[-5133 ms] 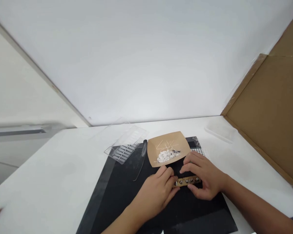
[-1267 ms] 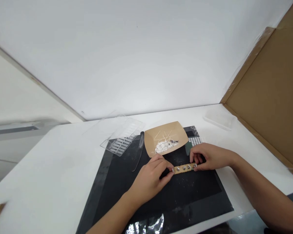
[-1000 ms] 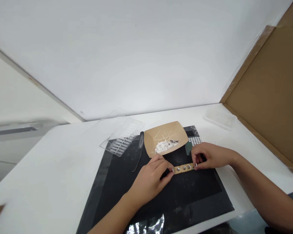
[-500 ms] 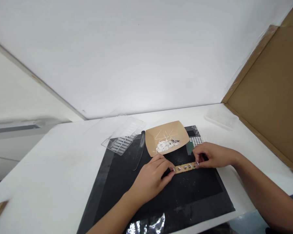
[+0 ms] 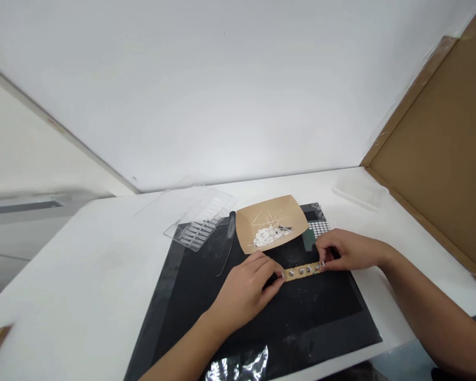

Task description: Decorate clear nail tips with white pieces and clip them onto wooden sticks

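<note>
Left hand [image 5: 246, 288] and right hand [image 5: 347, 250] pinch the ends of a light, probably stiff wooden strip [image 5: 301, 271] just before the paper tray [image 5: 248, 241].

There was a clear plastic compartment tray [image 5: 200, 222] off the black mat's [image 5: 262, 328] far-left corner, plus a brown cardboard panel [image 5: 440, 159] standing on the right.

The left hand [image 5: 246, 288] covers the left end of the wooden strip [image 5: 301, 271], and the right hand [image 5: 347, 251] hides its right end. The small pieces on the strip are too small to identify. The white bits in the paper tray [image 5: 270, 228] blur together. The black mat [image 5: 262, 312] runs off the bottom edge.
</note>
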Demonstrator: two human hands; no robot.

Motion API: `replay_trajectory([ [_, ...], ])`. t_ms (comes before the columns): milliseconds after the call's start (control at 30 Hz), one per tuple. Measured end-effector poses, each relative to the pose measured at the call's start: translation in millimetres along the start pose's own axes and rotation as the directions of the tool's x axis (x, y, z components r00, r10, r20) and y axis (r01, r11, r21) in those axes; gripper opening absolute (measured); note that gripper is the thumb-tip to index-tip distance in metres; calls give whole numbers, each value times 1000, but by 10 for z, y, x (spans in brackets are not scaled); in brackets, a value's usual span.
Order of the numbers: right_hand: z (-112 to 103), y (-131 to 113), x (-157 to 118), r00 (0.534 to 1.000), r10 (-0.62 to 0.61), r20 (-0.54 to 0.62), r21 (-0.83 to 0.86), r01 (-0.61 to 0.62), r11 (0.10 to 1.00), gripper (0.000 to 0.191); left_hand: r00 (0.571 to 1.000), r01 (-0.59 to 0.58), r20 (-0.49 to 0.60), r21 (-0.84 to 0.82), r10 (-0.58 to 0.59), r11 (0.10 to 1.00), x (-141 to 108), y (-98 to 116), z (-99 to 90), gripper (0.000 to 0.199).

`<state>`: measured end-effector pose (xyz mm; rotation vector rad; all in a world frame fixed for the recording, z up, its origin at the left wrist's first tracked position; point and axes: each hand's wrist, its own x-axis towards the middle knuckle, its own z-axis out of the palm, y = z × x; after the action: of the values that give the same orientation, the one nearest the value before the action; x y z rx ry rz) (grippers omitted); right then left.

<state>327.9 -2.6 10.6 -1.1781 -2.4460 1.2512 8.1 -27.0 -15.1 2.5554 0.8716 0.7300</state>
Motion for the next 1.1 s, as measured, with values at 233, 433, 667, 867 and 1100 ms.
replay_trajectory([
  [233,14,-3,17,1000,-18,-6,-1,18,1000,19,1000,5,8,4,-5,1000,-7,-8,15,3],
  [433,24,-31,22,1000,13,-10,6,-12,1000,17,1000,4,4,0,-4,1000,-8,1,17,3],
  [667,25,-24,11,998,58,16,58,-59,997,17,1000,9,2,-6,-9,1000,-2,0,16,3],
  [867,37,-31,18,1000,11,-10,31,-11,999,17,1000,22,4,-12,-22,1000,-12,0,17,4],
  [1100,129,-152,61,974,-161,-158,-83,150,985,28,999,34,18,-20,-34,999,-18,6,8,3],
])
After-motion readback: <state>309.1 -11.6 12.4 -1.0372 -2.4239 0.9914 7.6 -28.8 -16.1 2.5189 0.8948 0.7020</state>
